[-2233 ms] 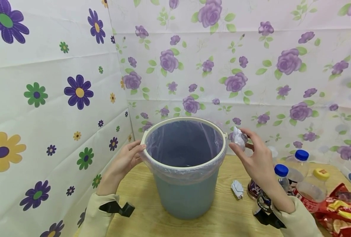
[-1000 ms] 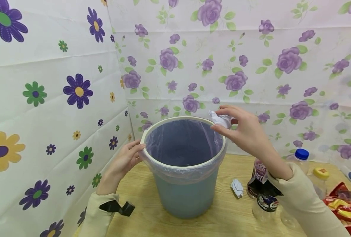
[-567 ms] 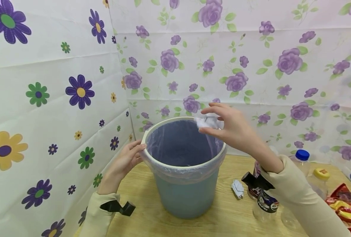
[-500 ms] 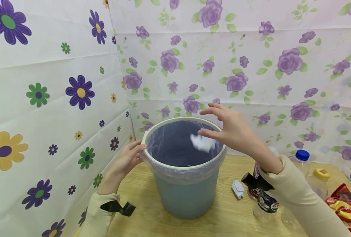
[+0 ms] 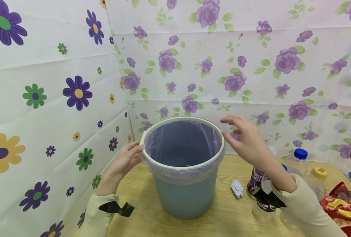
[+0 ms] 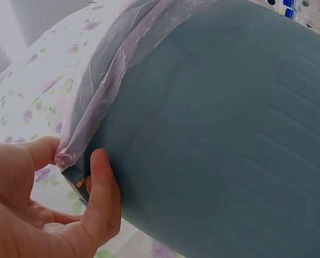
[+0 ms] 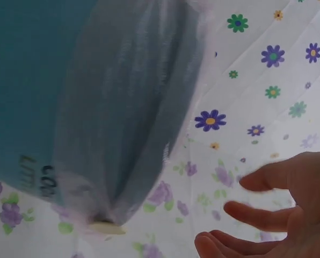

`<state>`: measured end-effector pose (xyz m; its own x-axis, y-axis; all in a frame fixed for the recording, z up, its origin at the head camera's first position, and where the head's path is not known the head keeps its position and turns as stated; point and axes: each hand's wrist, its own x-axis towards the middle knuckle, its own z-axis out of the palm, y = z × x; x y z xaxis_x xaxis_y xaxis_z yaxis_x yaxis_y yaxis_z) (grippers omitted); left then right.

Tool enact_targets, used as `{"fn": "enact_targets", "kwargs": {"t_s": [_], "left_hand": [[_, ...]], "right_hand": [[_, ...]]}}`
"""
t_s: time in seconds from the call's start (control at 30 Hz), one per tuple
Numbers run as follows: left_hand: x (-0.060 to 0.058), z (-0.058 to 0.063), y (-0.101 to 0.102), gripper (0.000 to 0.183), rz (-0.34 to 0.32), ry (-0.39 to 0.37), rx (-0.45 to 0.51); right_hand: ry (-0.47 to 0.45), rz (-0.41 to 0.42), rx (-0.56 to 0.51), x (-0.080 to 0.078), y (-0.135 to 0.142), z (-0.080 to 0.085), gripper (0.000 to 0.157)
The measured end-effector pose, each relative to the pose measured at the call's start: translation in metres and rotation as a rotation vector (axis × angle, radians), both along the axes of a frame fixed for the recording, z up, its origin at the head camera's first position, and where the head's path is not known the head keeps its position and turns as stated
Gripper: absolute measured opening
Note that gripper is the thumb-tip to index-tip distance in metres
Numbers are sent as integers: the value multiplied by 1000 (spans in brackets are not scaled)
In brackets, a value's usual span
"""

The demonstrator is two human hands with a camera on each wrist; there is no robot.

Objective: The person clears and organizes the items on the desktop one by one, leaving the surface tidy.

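Observation:
A blue-green trash bin (image 5: 185, 197) with a pale rim stands on the table, lined with a clear plastic bag (image 5: 178, 176) folded over its edge. My left hand (image 5: 123, 161) grips the rim at the left; in the left wrist view the thumb and curled fingers (image 6: 101, 188) pinch around the edge. Beyond the right side of the rim, my right hand (image 5: 249, 141) is in the air, thumb and fingers apart, holding nothing. The right wrist view shows its loose fingers (image 7: 256, 215) away from the bin. A crumpled paper (image 5: 237, 188) lies on the table right of the bin.
Several plastic bottles cluster at the right, among them one with a blue cap (image 5: 300, 153) and one with a yellow cap (image 5: 319, 172), partly behind my right forearm. A red snack bag (image 5: 344, 210) lies at far right. Flowered cloth walls (image 5: 98, 138) stand left and behind.
My right hand carried a crumpled paper ball over the bin and let it drop inside, where it is out of sight now. The hand then drew back right; my left stayed put.

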<state>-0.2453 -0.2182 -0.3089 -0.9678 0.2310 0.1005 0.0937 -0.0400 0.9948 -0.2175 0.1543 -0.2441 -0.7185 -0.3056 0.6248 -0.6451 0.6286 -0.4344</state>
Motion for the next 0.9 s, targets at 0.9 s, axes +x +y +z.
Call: {"fn": "enact_targets", "kwargs": {"t_s": [0.9], "left_hand": [[0,-2,2,56,1,4,22]], "right_hand": [[-186,-219,188,-10,22,-105,41]]}}
